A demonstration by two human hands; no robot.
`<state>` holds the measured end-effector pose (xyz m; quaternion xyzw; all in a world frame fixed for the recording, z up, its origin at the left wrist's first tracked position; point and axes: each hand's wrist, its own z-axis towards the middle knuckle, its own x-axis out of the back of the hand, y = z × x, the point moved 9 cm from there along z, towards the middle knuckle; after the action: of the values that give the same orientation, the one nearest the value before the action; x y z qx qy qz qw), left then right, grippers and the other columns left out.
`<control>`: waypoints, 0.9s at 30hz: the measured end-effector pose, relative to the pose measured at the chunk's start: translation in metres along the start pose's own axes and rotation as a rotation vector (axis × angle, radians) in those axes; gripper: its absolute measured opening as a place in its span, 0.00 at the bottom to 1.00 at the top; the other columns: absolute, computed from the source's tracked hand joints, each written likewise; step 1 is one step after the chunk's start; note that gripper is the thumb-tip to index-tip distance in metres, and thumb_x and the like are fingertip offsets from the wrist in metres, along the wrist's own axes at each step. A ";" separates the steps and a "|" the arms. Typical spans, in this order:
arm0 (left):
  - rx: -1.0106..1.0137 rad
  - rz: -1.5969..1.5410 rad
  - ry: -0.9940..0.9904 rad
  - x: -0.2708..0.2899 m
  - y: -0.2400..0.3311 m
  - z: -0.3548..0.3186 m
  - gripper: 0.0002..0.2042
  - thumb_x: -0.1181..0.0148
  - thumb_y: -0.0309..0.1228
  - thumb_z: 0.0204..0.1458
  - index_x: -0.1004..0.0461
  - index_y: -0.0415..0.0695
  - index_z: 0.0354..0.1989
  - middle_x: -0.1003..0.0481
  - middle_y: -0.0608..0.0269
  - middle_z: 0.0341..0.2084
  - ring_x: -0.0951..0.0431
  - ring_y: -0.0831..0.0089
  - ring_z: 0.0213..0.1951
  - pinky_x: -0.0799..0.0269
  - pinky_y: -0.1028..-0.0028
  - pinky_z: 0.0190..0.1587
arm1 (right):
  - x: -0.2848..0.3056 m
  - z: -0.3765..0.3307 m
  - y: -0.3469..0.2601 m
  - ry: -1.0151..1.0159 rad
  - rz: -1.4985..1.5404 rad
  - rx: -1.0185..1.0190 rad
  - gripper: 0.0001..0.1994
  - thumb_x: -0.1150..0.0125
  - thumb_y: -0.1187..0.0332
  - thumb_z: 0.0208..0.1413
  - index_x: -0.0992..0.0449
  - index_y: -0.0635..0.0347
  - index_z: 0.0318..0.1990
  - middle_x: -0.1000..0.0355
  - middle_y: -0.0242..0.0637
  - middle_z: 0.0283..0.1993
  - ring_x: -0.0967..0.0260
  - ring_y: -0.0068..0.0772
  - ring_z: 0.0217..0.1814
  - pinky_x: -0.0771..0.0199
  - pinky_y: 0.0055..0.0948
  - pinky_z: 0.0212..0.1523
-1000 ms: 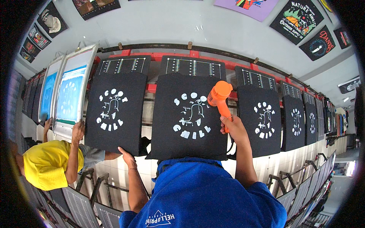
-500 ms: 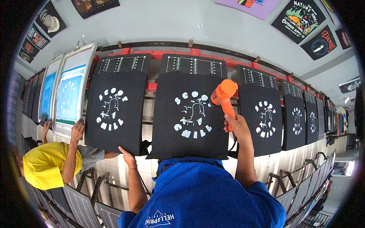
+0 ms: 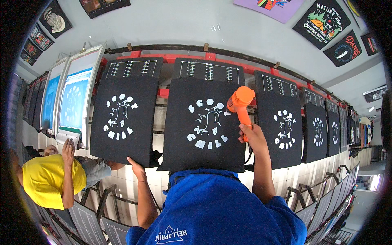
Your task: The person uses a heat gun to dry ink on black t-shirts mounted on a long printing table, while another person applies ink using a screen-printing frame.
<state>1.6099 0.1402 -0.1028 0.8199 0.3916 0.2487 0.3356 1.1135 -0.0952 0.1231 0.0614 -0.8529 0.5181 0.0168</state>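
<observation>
My right hand [image 3: 254,136] is closed around the handle of an orange heat gun [image 3: 241,100], whose nozzle points left over the black fabric [image 3: 179,151] in front of me. A white print of letters in a ring around a scooter drawing [image 3: 207,122] lies on that fabric. My left hand [image 3: 138,167] grips the near edge of the black fabric-covered board [image 3: 106,143] to the left. One digit lies on top of it; the other fingers are mostly hidden. That board carries the same white print.
More printed black boards [image 3: 285,153] continue in a row to the right. At left, two framed blue screens [image 3: 74,100] stand beside a co-worker in a yellow shirt [image 3: 49,177]. A red and dark rail [image 3: 210,52] runs behind the boards. Grey boards [image 3: 87,220] stand behind me.
The co-worker's hands have come down from the screen frame, and a light bar-shaped thing now shows at its lower edge. My hands and the heat gun stay almost in place.
</observation>
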 end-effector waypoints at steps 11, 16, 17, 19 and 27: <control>-0.103 -0.017 0.064 0.010 -0.002 0.011 0.43 0.65 0.64 0.57 0.41 0.28 0.61 0.33 0.53 0.57 0.33 0.62 0.56 0.43 0.73 0.60 | -0.020 0.017 -0.011 -0.063 -0.021 -0.010 0.13 0.42 0.60 0.58 0.30 0.62 0.39 0.32 0.31 0.27 0.32 0.22 0.25 0.31 0.23 0.26; -0.086 0.049 0.104 0.016 -0.010 0.019 0.45 0.65 0.65 0.56 0.40 0.26 0.59 0.34 0.52 0.58 0.33 0.62 0.56 0.45 0.73 0.61 | -0.020 0.019 -0.010 -0.059 -0.004 -0.035 0.13 0.42 0.60 0.58 0.30 0.62 0.40 0.32 0.31 0.27 0.32 0.22 0.25 0.30 0.23 0.26; -0.095 0.042 0.106 0.017 -0.012 0.022 0.46 0.65 0.65 0.56 0.40 0.25 0.59 0.34 0.52 0.58 0.33 0.62 0.56 0.45 0.72 0.61 | -0.021 0.019 -0.012 -0.055 -0.033 -0.018 0.14 0.42 0.60 0.58 0.30 0.63 0.40 0.32 0.31 0.27 0.32 0.22 0.25 0.30 0.23 0.26; -0.112 0.027 0.108 0.018 -0.014 0.027 0.47 0.65 0.66 0.55 0.40 0.24 0.58 0.34 0.52 0.58 0.33 0.62 0.56 0.44 0.72 0.61 | -0.026 0.017 -0.018 -0.047 -0.090 0.014 0.14 0.42 0.59 0.58 0.30 0.63 0.39 0.32 0.31 0.27 0.32 0.22 0.25 0.30 0.23 0.26; -0.132 -0.044 0.097 0.018 -0.017 0.032 0.47 0.65 0.66 0.55 0.41 0.24 0.59 0.34 0.52 0.58 0.33 0.62 0.56 0.44 0.73 0.61 | -0.028 0.028 -0.019 -0.076 -0.025 0.013 0.14 0.42 0.59 0.58 0.29 0.63 0.38 0.31 0.31 0.27 0.32 0.22 0.25 0.30 0.23 0.27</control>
<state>1.6332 0.1513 -0.1338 0.7742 0.4081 0.3061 0.3747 1.1450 -0.1264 0.1246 0.0917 -0.8489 0.5205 -0.0097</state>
